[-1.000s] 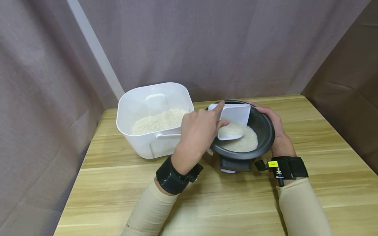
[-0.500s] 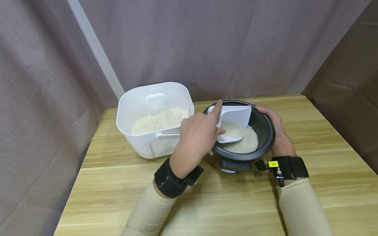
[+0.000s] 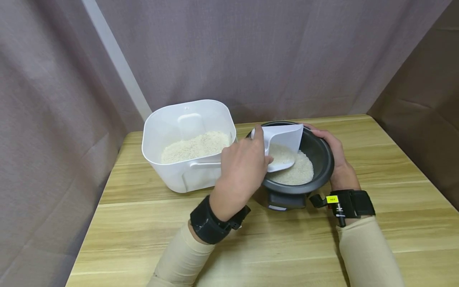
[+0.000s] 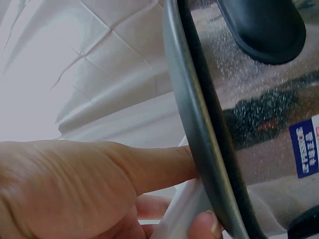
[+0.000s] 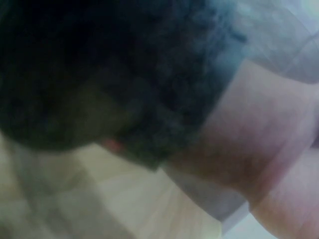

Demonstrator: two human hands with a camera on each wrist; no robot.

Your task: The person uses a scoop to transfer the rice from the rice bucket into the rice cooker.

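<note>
1. From my remote station I saw the wooden table [image 3: 272, 243] filling the view, with curtains behind it.
2. The white bin [image 3: 188, 145] sat at about ten o'clock from the cooker, half full of rice and touching or nearly touching it, likely to keep the carry short.
3. The black rice cooker pot [image 3: 315, 153] stood at centre, rice [image 3: 299, 173] heaped in its bottom.
4. The right hand [image 3: 335, 153] curved round the pot's three o'clock rim, seemingly to brace it against tipping.
5. The left hand [image 3: 242, 167] was closed round the handle of the white scoop [image 3: 283, 145], which tilted mouth-down over the pot at nine o'clock, rice visible inside it.
</note>
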